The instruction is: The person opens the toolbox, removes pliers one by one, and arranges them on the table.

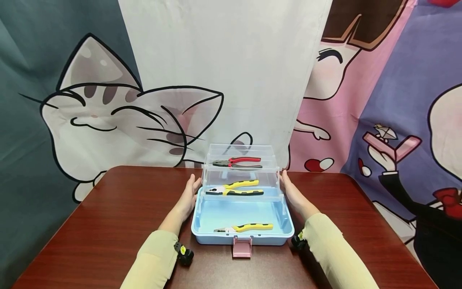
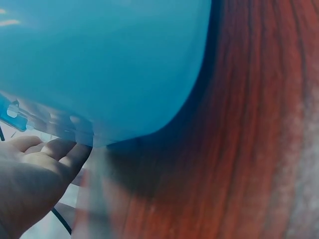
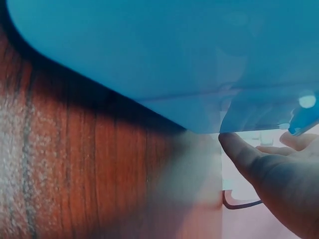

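Observation:
A light blue toolbox (image 1: 213, 239) stands open on the table, its clear trays (image 1: 216, 174) raised toward the back. Red-and-grey-handled pliers (image 1: 247, 159) lie in the upper tray. Yellow-and-black-handled pliers (image 1: 242, 192) are in the lower tray, and long-nosed pliers (image 1: 254, 227) with yellow handles rest on the box floor. My left hand (image 1: 187, 198) is at the left side of the trays, fingers extended. On the opposite side, my right hand (image 1: 294, 194) is held the same way. Both wrist views show straight fingers close against the box; firm contact is hard to judge.
A pink latch (image 1: 242, 248) hangs from the toolbox front. The reddish-brown wooden table (image 1: 108, 224) extends on both sides. Behind it hangs a printed cloth (image 1: 223, 60) with cartoon figures, near the table's back edge.

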`<move>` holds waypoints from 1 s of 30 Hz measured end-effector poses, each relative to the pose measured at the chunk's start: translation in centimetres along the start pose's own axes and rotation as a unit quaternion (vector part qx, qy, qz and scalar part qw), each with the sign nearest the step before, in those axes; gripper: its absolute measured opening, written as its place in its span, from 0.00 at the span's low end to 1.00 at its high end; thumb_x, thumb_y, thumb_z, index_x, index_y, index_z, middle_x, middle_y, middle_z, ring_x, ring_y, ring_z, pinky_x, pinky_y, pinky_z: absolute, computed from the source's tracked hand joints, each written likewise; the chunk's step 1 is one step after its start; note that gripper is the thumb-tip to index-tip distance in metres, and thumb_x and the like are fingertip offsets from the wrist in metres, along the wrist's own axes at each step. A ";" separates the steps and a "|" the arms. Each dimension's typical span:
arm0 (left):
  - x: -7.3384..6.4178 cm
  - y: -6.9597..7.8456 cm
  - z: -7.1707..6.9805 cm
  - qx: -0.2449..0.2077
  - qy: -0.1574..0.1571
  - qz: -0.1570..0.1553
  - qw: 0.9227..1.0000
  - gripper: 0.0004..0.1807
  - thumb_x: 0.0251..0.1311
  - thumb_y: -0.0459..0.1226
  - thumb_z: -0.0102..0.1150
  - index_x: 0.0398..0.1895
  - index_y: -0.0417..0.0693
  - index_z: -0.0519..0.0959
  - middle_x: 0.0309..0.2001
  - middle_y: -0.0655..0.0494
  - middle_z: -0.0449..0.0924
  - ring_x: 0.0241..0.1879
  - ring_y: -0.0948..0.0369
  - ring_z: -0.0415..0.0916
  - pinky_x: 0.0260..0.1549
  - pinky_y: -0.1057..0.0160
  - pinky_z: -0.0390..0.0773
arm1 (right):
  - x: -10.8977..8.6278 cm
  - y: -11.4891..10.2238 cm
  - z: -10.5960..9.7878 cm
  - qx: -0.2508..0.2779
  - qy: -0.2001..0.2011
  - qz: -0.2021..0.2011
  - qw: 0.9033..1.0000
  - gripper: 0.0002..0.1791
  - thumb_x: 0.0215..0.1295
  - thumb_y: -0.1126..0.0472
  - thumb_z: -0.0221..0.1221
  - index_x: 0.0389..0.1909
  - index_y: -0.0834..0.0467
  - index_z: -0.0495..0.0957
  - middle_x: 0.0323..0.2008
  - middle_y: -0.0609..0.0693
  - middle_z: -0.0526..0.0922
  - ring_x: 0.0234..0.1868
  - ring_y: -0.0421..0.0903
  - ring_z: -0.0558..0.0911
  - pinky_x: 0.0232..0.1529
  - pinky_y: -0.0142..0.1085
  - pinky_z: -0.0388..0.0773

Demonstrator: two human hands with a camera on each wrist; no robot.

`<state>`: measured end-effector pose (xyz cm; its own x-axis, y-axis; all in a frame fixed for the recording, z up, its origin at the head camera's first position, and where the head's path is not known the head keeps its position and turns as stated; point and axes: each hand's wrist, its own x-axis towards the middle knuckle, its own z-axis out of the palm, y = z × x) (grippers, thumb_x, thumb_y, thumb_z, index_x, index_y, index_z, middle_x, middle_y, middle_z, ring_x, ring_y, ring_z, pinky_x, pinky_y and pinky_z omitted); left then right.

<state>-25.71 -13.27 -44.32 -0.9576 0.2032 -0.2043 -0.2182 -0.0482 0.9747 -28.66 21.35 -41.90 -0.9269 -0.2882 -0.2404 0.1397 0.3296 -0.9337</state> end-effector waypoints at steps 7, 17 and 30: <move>0.0 -0.1 0.0 0.000 0.008 0.007 1.000 0.50 0.62 0.70 0.25 0.75 0.45 0.40 0.77 0.49 0.35 0.72 0.42 0.45 0.71 0.46 0.46 | -0.1 0.1 -0.1 -0.008 0.005 -0.006 1.000 0.44 0.64 0.26 0.20 0.75 0.46 0.34 0.76 0.55 0.39 0.75 0.61 0.41 0.70 0.63 0.38; -1.1 0.2 0.1 0.012 0.032 0.014 0.999 0.45 0.66 0.61 0.38 0.74 0.39 0.47 0.74 0.42 0.46 0.71 0.44 0.50 0.69 0.47 0.54 | -0.3 0.0 0.0 -0.014 0.011 0.001 1.000 0.46 0.62 0.24 0.23 0.75 0.45 0.37 0.76 0.54 0.41 0.75 0.60 0.43 0.69 0.62 0.41; -2.5 0.4 -0.4 0.083 0.010 0.010 0.996 0.39 0.65 0.46 0.52 0.73 0.40 0.50 0.72 0.40 0.54 0.68 0.50 0.61 0.64 0.48 0.65 | -1.3 0.0 -0.4 0.014 0.011 -0.019 1.000 0.46 0.62 0.25 0.27 0.75 0.48 0.43 0.75 0.57 0.48 0.74 0.61 0.49 0.71 0.57 0.47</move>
<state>-23.47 -14.21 -43.48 -0.9654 0.1833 -0.1856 -0.1671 0.1115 0.9796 -27.63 22.05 -41.51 -0.9390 -0.2806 -0.1988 0.1133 0.2932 -0.9493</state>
